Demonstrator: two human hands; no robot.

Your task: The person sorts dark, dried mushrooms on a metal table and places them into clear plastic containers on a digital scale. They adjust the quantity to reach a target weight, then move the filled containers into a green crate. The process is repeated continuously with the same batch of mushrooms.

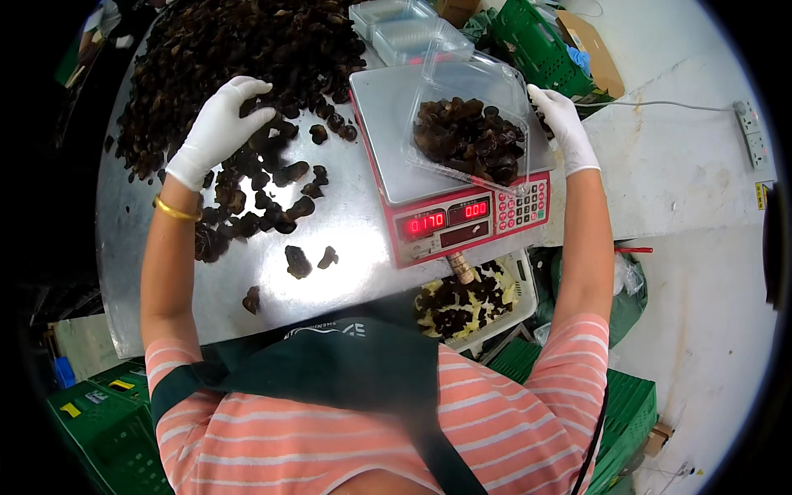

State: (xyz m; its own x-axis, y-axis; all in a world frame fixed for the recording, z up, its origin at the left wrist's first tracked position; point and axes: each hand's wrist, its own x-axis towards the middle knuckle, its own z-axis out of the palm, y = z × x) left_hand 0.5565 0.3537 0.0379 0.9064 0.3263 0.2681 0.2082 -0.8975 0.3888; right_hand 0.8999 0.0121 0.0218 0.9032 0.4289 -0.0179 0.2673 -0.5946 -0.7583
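A clear plastic clamshell box (408, 145), lid raised, holds dark wood ear mushrooms (467, 139) and rests on the steel pan of a red digital scale (387, 142) with its display lit. My right hand (560, 127), in a white glove, is at the right edge of the box and lid; dark pieces show beside its fingers, and whether it grips anything is unclear. Also gloved in white, my left hand (223, 127) hovers over loose mushrooms (232, 204) on the steel table (352, 241), thumb and fingers apart. Beyond it lies a large heap of the mushrooms (247, 43).
Stacked empty clear boxes (421, 40) stand behind the scale. A green crate (544, 49) and cardboard are at the back right. Below the table's near edge sits a white basket (526, 291) with dark and yellowish pieces. Green crates (105, 433) flank me, and a power strip (750, 135) lies far right.
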